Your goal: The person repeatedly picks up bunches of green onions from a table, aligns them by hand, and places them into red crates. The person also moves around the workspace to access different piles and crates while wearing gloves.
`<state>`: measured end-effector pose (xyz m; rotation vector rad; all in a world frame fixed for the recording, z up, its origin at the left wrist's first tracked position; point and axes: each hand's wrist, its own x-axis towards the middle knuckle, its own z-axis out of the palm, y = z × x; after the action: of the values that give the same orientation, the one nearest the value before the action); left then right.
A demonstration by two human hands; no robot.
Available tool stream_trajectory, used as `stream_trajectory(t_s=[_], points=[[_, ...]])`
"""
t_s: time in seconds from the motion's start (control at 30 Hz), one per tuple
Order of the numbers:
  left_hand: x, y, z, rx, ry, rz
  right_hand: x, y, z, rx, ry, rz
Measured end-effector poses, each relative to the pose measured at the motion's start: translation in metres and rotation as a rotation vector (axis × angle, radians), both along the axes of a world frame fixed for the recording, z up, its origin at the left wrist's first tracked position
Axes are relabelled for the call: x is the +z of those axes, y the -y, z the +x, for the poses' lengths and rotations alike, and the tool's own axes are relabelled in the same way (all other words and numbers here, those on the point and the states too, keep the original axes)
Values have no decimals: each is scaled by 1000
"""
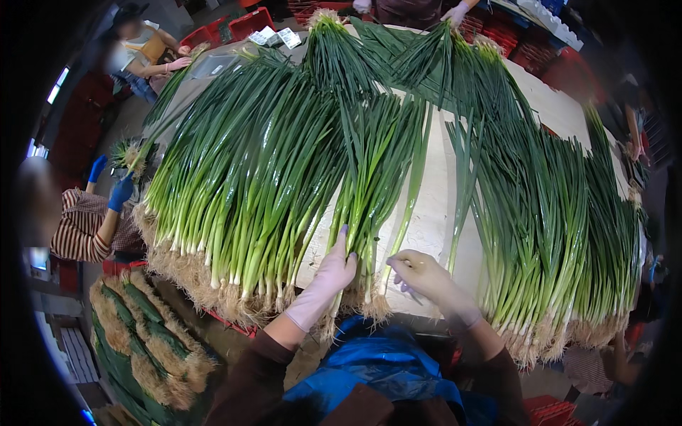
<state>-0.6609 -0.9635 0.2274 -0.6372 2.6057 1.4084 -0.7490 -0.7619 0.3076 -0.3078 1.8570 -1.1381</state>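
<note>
Long green onions (pixel 373 153) lie in a loose bundle before me, roots toward my body. My left hand (pixel 332 273), in a pale glove, rests against the left side of this bundle with its fingers stretched along the stalks. Just right of the bundle, a single green onion (pixel 410 206) lies apart on the pale tabletop (pixel 435 177). My right hand (pixel 430 280), also gloved, has curled fingers, with the fingertips beside that stalk's lower white part. What they pinch, if anything, is hidden.
A thick row of green onions (pixel 241 177) spreads to the left, another pile (pixel 547 227) to the right. Bundled onions with roots (pixel 149 334) sit low at the left. Co-workers stand around the table, one wearing blue gloves (pixel 121 192). Red crates (pixel 249 25) stand behind.
</note>
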Motion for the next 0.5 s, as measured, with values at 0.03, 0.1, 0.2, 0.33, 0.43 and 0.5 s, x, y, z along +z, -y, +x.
stream_trajectory(t_s=[0.03,0.1,0.2,0.33,0.43,0.5], points=[[-3,1,3,-11,-57,-5,-2,12,-1,44,2,9],[-4,3,1,17,-80,25,7,26,-1,141,-15,63],[-16,3,-6,155,-84,26,-7,12,7,410,-570,126],[-40,9,-4,219,-203,-101,26,-53,37,556,-777,256],[-8,0,-19,152,-351,-517,22,-123,64,681,-647,495],[15,-16,-29,58,-279,-498,12,-165,83,601,-277,724]])
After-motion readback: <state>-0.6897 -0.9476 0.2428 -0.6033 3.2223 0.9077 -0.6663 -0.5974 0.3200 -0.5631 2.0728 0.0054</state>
